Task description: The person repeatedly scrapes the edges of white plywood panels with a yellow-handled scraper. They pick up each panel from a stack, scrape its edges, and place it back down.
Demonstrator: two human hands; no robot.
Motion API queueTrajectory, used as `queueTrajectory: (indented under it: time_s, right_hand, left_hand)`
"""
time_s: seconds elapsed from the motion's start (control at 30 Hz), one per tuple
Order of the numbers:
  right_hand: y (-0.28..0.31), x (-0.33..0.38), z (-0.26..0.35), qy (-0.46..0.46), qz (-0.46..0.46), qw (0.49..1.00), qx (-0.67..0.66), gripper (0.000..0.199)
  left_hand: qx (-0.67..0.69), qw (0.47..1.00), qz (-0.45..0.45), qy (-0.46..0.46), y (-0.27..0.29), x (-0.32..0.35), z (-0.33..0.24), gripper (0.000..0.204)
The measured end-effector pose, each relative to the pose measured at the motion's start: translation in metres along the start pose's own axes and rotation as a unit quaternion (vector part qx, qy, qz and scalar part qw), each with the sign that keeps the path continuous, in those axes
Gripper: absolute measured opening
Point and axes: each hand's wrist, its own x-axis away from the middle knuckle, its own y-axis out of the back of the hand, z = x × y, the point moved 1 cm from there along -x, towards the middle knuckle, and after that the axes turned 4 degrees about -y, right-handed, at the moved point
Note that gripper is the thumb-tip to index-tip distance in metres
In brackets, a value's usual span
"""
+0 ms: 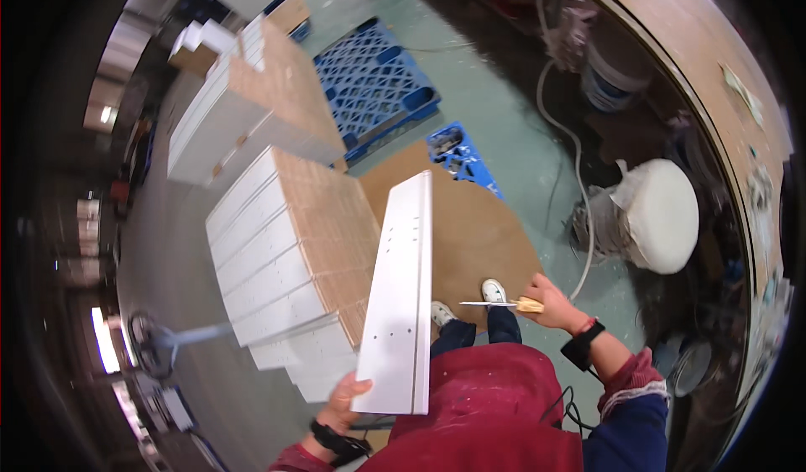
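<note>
Red paint-flecked apron [491, 405] sits just below both hands. L hand [346, 398] grips the near end of a long white drilled wooden panel [401, 296], which runs away from me; R hand [550, 302] is closed round a wooden-handled putty knife [504, 304], blade pointing at the panel. Stacked white panels [277, 262] sit left of it.

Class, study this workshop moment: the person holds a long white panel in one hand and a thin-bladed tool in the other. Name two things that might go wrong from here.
1. The left hand grips only the near corner of the white panel, so the long board might tip or swing into the stacked panels.
2. The right hand holds a thin-bladed tool pointing toward the panel, above the shoes; a slip might scratch the surface or drop the blade.
</note>
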Motion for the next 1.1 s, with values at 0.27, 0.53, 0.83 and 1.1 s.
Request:
queueTrajectory:
  time_s: [0.27, 0.53, 0.83, 1.1]
  right_hand:
    - [-0.007, 0.008, -0.05, -0.063, 0.01, 0.998, -0.015, 0.024]
    - [-0.052, -0.05, -0.041, -0.14, 0.201, 0.969, 0.045, 0.028]
    - [-0.075, -0.104, 0.002, -0.126, 0.291, 0.947, 0.039, 0.021]
    - [-0.079, -0.093, 0.003, -0.178, 0.346, 0.917, 0.087, 0.014]
  left_hand:
    - [-0.202, 0.976, -0.077, -0.012, 0.0, 0.092, -0.038, 0.057]
    - [0.038, 0.884, -0.355, -0.301, 0.01, 0.192, 0.087, 0.06]
    - [0.247, 0.704, -0.514, -0.423, 0.114, 0.14, 0.177, 0.051]
    - [0.144, 0.705, -0.588, -0.369, 0.216, 0.036, 0.286, 0.043]
